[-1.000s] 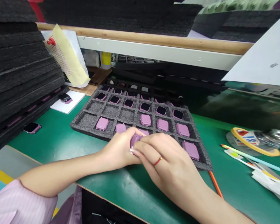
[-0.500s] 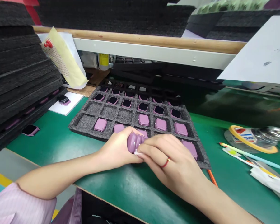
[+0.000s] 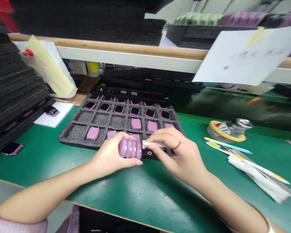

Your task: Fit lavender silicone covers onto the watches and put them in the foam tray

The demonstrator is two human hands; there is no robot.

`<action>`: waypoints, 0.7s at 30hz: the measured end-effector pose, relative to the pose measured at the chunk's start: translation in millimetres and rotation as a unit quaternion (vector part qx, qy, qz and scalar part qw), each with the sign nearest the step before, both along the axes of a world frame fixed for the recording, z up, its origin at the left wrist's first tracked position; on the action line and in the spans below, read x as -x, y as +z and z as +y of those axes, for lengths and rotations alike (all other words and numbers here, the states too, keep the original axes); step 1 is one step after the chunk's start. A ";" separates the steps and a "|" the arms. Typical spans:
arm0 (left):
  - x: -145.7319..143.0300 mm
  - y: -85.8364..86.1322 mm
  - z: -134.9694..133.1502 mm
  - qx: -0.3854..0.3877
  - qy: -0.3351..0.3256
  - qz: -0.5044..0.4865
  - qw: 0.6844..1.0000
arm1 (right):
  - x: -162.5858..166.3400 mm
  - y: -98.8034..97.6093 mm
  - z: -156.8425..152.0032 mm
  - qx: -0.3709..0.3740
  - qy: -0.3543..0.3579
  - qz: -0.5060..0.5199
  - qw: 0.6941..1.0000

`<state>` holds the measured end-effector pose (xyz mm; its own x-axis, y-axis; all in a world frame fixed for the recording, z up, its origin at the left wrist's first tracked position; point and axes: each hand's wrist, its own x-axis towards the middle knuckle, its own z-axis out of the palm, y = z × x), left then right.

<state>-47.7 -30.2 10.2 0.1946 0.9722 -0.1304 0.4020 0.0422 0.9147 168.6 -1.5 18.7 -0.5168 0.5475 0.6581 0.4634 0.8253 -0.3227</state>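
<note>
Ok, L hand [image 3: 110, 154] grips glossy purp. cases [image 3: 130, 149], stacked; R hand [image 3: 178, 150] pinches wht scrap [image 3: 145, 144].

It appears to be a workshop for small goods: on the green bench [image 3: 126, 194], in the middle, a foam tray [image 3: 75, 130] carries rows of matching watches [image 3: 135, 111]. Foam slabs [image 3: 12, 64] are piled at ten o'clock, a loaded shelf [image 3: 126, 58] runs at twelve, and a brush [image 3: 254, 166] lies at four.
</note>
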 end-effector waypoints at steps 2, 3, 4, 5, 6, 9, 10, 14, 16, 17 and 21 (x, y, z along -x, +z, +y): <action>-0.6 2.5 -0.4 0.006 0.004 0.013 1.000 | -32.7 -3.2 4.7 0.030 -0.094 -0.007 0.995; -1.0 3.3 -0.3 0.005 0.006 0.020 1.000 | -51.6 -7.0 6.5 0.047 -0.160 -0.021 0.986; -1.4 3.9 -0.3 0.001 0.008 0.027 1.000 | -71.0 -12.0 7.7 0.066 -0.228 -0.039 0.971; -1.7 4.1 -0.1 -0.007 0.010 0.032 0.999 | -90.1 -18.1 8.1 0.082 -0.285 -0.059 0.953; -2.0 4.0 0.0 -0.015 0.012 0.037 0.999 | -107.9 -24.7 7.6 0.091 -0.310 -0.072 0.944; -2.4 2.7 0.0 -0.027 0.012 0.049 0.998 | -150.9 -41.8 0.5 0.106 -0.320 -0.103 0.936; -2.4 2.1 -0.1 -0.027 0.010 0.053 0.998 | -162.2 -45.1 -3.3 0.105 -0.317 -0.109 0.936; -2.0 0.2 -0.7 -0.024 0.006 0.060 0.998 | -201.6 -45.9 -20.3 0.060 -0.349 -0.103 0.929; -1.7 0.3 -0.7 -0.023 0.004 0.061 0.998 | -217.4 -43.9 -26.7 0.046 -0.355 -0.105 0.928; -1.7 0.7 -0.7 -0.022 0.002 0.063 0.998 | -222.9 -43.3 -28.8 0.044 -0.350 -0.107 0.930; -3.0 3.9 -1.6 -0.018 0.003 0.054 0.998 | -221.7 -39.4 -27.3 0.024 -0.340 -0.081 0.937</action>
